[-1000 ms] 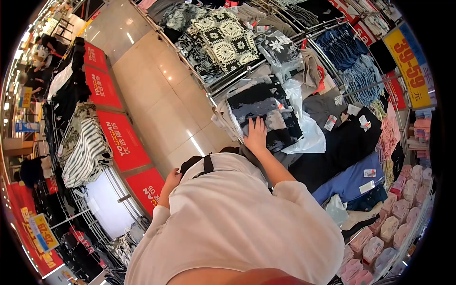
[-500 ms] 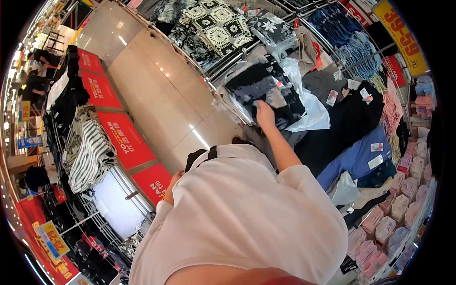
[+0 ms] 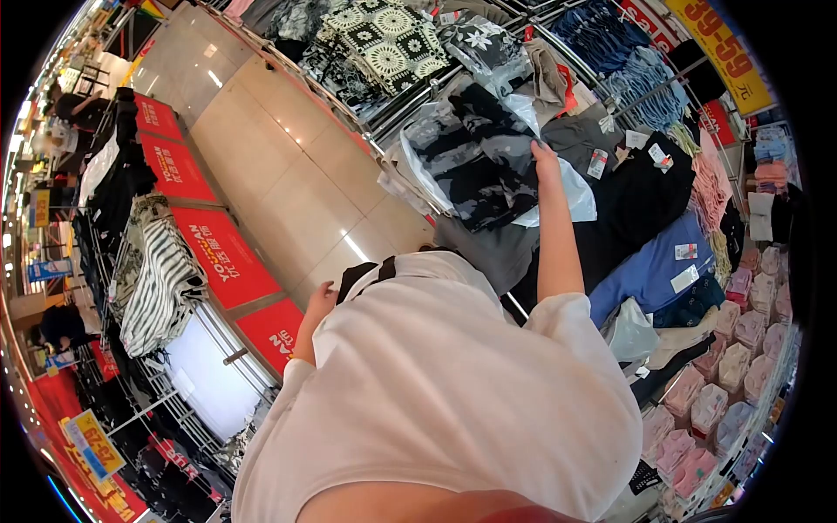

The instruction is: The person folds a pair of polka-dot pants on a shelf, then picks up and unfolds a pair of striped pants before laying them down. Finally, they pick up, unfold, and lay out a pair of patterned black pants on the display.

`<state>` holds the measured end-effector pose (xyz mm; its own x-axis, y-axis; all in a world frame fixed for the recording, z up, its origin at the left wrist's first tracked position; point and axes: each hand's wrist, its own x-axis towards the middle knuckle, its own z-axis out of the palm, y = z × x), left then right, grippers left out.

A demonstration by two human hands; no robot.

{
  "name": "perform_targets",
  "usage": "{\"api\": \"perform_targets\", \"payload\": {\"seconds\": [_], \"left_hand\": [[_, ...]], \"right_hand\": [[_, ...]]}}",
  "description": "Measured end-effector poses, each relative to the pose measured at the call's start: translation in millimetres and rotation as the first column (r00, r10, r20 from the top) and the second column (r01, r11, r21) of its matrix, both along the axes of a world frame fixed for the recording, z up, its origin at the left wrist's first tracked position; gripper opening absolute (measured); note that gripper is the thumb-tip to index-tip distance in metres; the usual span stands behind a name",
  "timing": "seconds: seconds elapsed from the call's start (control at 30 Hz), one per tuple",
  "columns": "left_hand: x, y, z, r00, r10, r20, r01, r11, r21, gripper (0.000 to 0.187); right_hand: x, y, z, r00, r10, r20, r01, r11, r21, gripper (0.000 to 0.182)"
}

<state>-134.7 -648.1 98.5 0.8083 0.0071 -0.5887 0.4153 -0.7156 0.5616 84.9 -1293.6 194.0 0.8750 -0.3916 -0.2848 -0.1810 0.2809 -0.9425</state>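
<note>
My right hand [image 3: 544,157] reaches out to the folded black and grey patterned garment [image 3: 479,161] and pinches its right edge. The garment lies on a white plastic bag [image 3: 575,193] at the end of the rack, with grey cloth [image 3: 484,248] below it. At my waist, beside a black strap [image 3: 377,277], is my left hand [image 3: 323,299]. It hangs near the aisle, and its fingers are only partly visible, too small to make out clearly.
Right of the garment lie black clothes [image 3: 645,192] and a blue garment [image 3: 654,266] with tags. A rack with striped trousers [image 3: 161,283] and red signs [image 3: 227,257] borders the tiled aisle [image 3: 296,183]. A person [image 3: 78,106] is at the far left.
My right hand has moved to the right with the garment's edge, and the folded garment shows a different side. My left hand has come slightly up and out from my waist.
</note>
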Motion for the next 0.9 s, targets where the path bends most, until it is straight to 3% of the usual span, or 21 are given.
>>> {"api": "perform_targets", "payload": {"seconds": [0.07,0.13,0.17,0.2,0.23,0.3,0.33,0.43,0.5,0.57,0.6,0.63,0.7,0.73,0.77,0.83,0.9], "left_hand": [[28,-41,51,0.997,-0.029,0.078,0.025,0.998,0.051,0.046],[51,-76,76,0.971,-0.012,0.237,0.035,0.995,-0.092,0.042],[63,-95,89,0.966,-0.042,0.254,0.081,0.987,-0.142,0.04],[76,-113,97,0.959,-0.071,0.274,0.126,0.974,-0.19,0.039],[88,-132,100,0.954,-0.086,0.287,0.166,0.949,-0.268,0.039],[109,-174,98,0.95,-0.127,0.285,0.244,0.87,-0.428,0.04],[120,-195,95,0.949,-0.157,0.272,0.281,0.814,-0.509,0.041],[149,-255,108,0.928,-0.282,0.244,0.371,0.761,-0.533,0.048],[164,-284,126,0.993,-0.116,0.036,0.113,0.766,-0.633,0.048],[171,-298,132,0.967,0.136,-0.217,-0.245,0.736,-0.631,0.052],[177,-296,112,0.931,0.217,-0.294,-0.363,0.635,-0.682,0.055],[174,-291,109,0.831,0.331,-0.447,-0.535,0.256,-0.805,0.042],[177,-282,126,0.855,0.224,-0.467,-0.443,-0.153,-0.883,0.042],[187,-274,124,0.968,0.167,-0.187,-0.146,-0.231,-0.962,0.042],[187,-274,144,0.966,0.178,-0.188,-0.144,-0.237,-0.961,0.042],[189,-278,210,0.985,0.015,-0.173,-0.148,-0.448,-0.882,0.05],[192,-287,224,0.975,0.094,-0.2,-0.164,-0.3,-0.94,0.054]], "right_hand": [[-5,19,23,1.0,-0.01,0.027,0.01,1.0,0.01,0.04],[-10,37,51,1.0,-0.028,-0.002,0.027,0.978,-0.208,0.042],[2,29,10,0.999,0.024,0.047,-0.011,0.967,-0.253,0.042],[-10,46,37,0.991,0.114,0.065,-0.086,0.939,-0.334,0.04],[-22,73,70,0.976,0.204,0.075,-0.155,0.897,-0.415,0.039],[-19,88,33,0.921,0.325,0.213,-0.089,0.71,-0.699,0.032],[-27,103,53,0.883,0.373,0.283,-0.11,0.752,-0.65,0.028],[-32,115,120,0.893,0.381,0.239,-0.216,0.83,-0.515,0.026],[-29,115,161,0.852,0.462,0.247,-0.347,0.851,-0.394,0.026],[-35,121,202,0.848,0.457,0.268,-0.362,0.869,-0.338,0.029],[-40,124,225,0.896,0.345,0.281,-0.296,0.934,-0.201,0.031],[-41,128,236,0.934,0.23,0.274,-0.222,0.973,-0.06,0.034],[-31,114,243,0.907,0.212,0.364,-0.276,0.952,0.133,0.037],[-32,116,251,0.912,0.187,0.366,-0.281,0.934,0.223,0.038],[-33,119,254,0.918,0.163,0.361,-0.283,0.908,0.31,0.038],[-32,122,248,0.923,0.174,0.344,-0.3,0.884,0.358,0.04],[-28,122,237,0.925,0.186,0.33,-0.316,0.86,0.401,0.042]]}}
